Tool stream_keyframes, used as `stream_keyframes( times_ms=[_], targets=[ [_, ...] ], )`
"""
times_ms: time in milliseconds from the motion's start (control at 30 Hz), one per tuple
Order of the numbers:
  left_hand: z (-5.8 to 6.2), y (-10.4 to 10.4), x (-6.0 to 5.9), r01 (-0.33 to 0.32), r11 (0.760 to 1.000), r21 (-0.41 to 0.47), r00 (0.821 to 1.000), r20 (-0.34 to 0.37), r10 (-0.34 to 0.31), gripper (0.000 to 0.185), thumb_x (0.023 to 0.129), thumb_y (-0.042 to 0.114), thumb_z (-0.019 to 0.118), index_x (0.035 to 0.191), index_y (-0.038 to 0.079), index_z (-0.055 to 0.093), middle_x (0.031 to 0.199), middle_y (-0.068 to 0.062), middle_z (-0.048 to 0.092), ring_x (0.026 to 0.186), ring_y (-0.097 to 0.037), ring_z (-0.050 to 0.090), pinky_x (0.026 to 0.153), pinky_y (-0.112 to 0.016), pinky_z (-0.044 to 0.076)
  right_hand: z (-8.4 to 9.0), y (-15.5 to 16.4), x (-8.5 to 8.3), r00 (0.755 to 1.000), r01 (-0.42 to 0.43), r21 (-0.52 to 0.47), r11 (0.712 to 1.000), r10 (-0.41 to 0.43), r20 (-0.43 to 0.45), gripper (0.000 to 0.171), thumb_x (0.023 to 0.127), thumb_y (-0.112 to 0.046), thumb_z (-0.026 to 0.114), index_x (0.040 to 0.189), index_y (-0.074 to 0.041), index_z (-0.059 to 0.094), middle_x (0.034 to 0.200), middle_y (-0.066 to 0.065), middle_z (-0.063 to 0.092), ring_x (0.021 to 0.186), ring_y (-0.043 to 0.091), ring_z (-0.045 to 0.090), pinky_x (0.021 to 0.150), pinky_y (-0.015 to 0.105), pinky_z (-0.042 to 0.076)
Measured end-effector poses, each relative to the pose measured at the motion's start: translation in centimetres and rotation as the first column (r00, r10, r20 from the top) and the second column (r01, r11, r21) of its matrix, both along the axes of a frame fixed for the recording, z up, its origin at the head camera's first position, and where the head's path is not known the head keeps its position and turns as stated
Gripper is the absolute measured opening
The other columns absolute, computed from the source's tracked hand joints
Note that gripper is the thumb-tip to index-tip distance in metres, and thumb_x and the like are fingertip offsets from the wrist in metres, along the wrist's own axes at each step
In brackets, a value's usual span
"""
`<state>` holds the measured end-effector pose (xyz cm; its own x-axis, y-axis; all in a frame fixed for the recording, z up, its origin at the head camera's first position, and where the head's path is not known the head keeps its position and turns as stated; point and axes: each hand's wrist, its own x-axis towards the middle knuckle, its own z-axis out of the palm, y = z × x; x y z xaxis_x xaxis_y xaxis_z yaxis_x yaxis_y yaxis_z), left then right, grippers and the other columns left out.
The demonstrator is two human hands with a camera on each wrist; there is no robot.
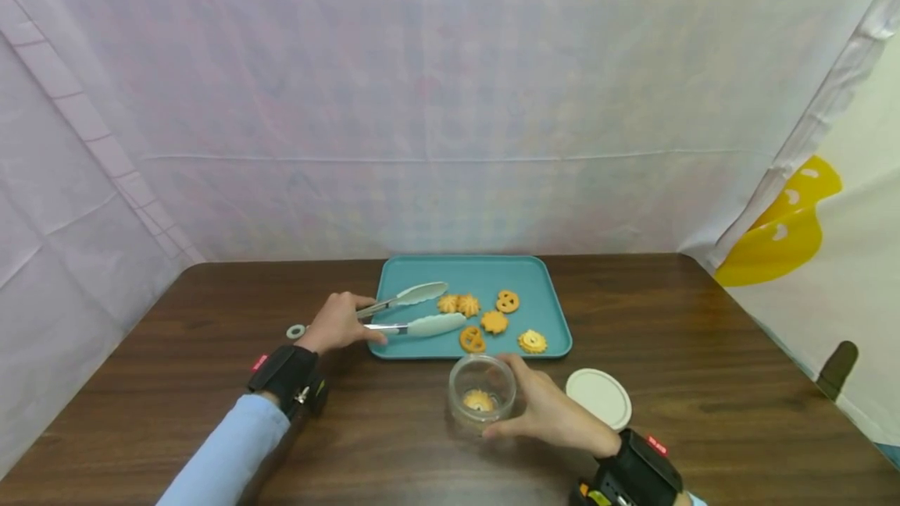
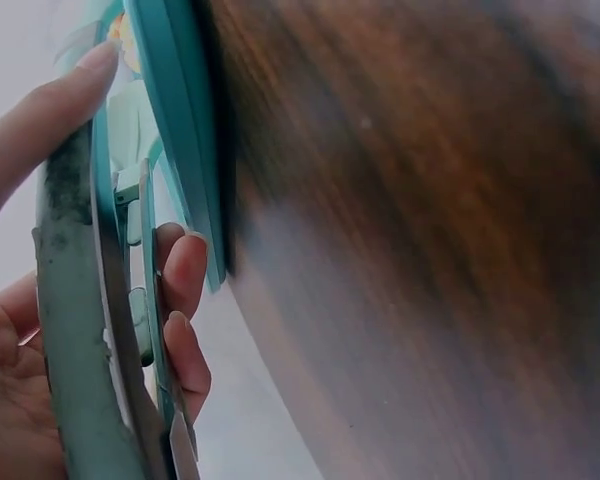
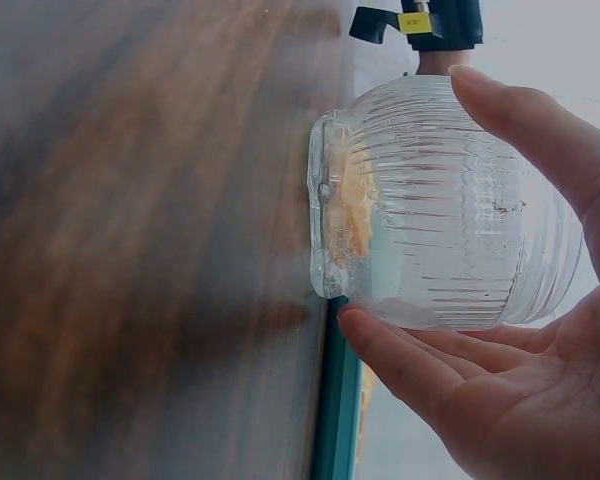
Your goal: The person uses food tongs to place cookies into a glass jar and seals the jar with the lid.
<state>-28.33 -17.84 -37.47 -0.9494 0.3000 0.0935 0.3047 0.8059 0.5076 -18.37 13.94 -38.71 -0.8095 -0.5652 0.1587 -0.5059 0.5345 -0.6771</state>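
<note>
Table (image 1: 703,350): dark brown wood grain, bears everything listed below.

Tray (image 1: 408,350): teal, rectangular, rounded corners, lying flat at 12 o'clock from the jar. Holds six cookies.

Tongs (image 1: 415,311): metal arms with pale green tips, lying over the tray's left part, tips pointing toward 3 o'clock, spread apart. Upper tip at 9 o'clock from the nearest cookie (image 1: 458,304), just beside it.

Left hand (image 1: 339,323): at 9 o'clock from the tray, fingers curled round the tongs' handle end, gripping it; the left wrist view shows fingertips (image 2: 185,275) wrapped over one arm.

Right hand (image 1: 551,412): cupped against the jar's right side, thumb and fingers curved round its wall, holding it.

Jar (image 1: 482,393): clear ribbed glass, upright, mouth uncovered, standing on the table just off the tray's near edge at 6 o'clock. One cookie (image 1: 479,400) lies at its bottom.

Lid (image 1: 598,398): white, round, flat on the table at 3 o'clock from the jar, just beyond the right hand.

Ring (image 1: 296,331): small, pale, at 9 o'clock from the left hand.
</note>
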Motion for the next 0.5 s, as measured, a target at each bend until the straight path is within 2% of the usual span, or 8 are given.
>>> stream_keyframes(
  times_ms=[267,500],
  targets=[
    [0.05,0.19,-0.23,-0.003,1.0,-0.004,1.0,0.011,0.003,0.071,0.058,0.034,0.082,0.114,-0.003,0.059,0.107,-0.019,0.061,0.083,-0.02,0.055,0.069,-0.033,0.046,-0.04,0.07,0.06,1.0,-0.017,-0.011,1.0,0.017,0.015,0.077,0.067,-0.048,0.072,0.125,-0.012,0.037,0.112,0.005,0.057,0.103,0.021,0.054,0.083,0.035,0.044],
    [-0.13,0.46,-0.24,-0.004,1.0,-0.01,1.0,-0.021,0.004,0.068,0.058,0.033,0.082,0.112,-0.002,0.061,0.104,-0.019,0.063,0.079,-0.019,0.055,0.067,-0.03,0.044,-0.07,0.09,0.1,1.0,-0.021,-0.019,1.0,0.021,0.017,0.076,0.067,-0.047,0.072,0.125,-0.013,0.037,0.114,0.004,0.056,0.103,0.021,0.054,0.083,0.035,0.044]
  ],
)
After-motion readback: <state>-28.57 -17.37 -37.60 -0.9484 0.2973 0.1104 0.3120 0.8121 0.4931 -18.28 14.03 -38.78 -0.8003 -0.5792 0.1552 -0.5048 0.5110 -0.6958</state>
